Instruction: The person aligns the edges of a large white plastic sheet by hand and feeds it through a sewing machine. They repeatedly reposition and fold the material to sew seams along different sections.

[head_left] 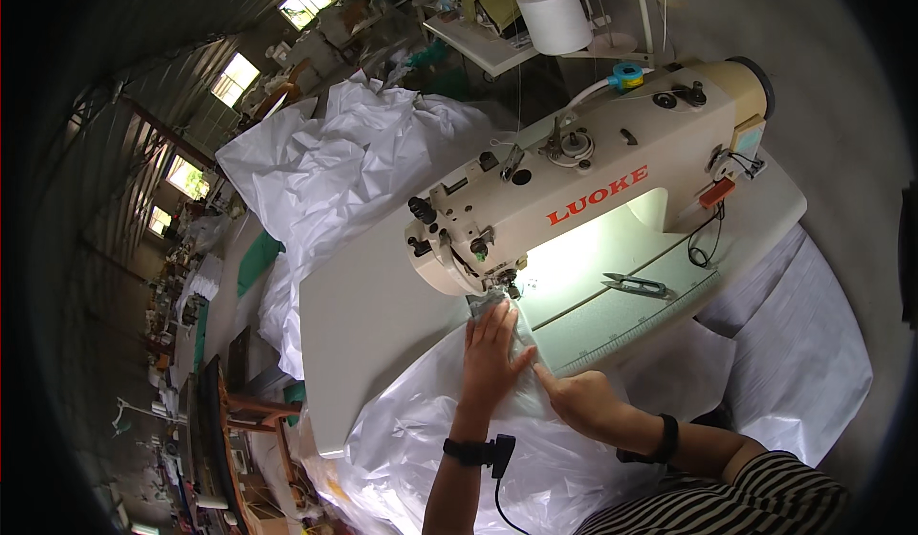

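My left hand (491,351) lies flat on a shiny white sheet (411,430), its fingers stretched toward the needle area of a sewing machine (593,172). The fingertips rest just in front of the presser foot (507,288), where a greyish part of the sheet passes under. My right hand (585,404) is at the sheet's right edge, index finger extended against it and the other fingers curled; its thumb is hidden. Thread snips (636,285) lie on the machine bed to the right. The sheet spills over the near table edge toward my lap.
More crumpled white sheeting (344,143) is heaped behind the machine. A large white thread cone (555,19) stands at the back. More white sheeting (803,344) hangs at the right. A wooden frame (253,411) and cluttered tables are at the left.
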`<state>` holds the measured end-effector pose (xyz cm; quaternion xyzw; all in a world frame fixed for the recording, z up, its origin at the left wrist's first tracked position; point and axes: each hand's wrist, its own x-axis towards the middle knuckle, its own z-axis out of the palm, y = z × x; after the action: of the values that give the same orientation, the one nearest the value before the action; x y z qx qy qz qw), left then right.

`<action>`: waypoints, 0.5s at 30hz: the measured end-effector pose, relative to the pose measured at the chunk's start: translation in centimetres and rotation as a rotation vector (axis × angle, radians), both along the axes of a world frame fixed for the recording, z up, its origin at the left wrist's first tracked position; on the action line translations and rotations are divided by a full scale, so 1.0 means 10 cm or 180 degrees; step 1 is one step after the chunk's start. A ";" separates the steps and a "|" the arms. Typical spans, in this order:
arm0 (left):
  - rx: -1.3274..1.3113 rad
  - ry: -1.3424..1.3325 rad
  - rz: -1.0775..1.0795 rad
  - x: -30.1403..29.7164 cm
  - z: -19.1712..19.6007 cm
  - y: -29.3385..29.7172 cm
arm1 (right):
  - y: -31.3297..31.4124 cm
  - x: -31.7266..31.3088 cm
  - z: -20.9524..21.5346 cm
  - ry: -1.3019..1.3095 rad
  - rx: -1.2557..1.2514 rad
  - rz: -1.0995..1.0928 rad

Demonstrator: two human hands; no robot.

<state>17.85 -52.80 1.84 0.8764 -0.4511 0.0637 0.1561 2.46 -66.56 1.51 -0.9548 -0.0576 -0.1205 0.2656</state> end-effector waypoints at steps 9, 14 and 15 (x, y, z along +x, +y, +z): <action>-0.0070 0.0084 0.0166 0.11 -0.02 0.01 | 0.02 0.10 0.12 0.0086 -0.0211 -0.0086; -0.0125 0.0280 0.0182 0.11 0.06 -0.05 | 0.07 0.10 0.04 0.0106 -0.0312 -0.0140; -0.0163 0.0193 0.0083 0.04 0.10 -0.05 | 0.08 0.11 0.02 0.0116 -0.0395 -0.0164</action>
<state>18.23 -53.29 2.85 0.8795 -0.4329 0.0507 0.1913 3.54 -65.74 1.74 -0.9726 -0.0354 -0.1061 0.2038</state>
